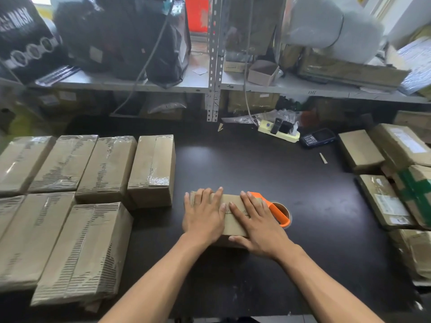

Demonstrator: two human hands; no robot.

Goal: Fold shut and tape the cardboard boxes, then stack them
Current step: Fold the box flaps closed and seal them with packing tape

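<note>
Cardboard box is lying near the middle of the black table, with both hands pressing flat on its top. Left hand is resting open with fingers straight; right hand is doing likewise, its thumb touching the near edge. Orange tape dispenser is sitting just right of the box. Taped boxes are lying in rows at the left, more parcels at the right.

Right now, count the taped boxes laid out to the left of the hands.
7: four in the back row, three in front. More may lie beyond the picture's left edge.
</note>
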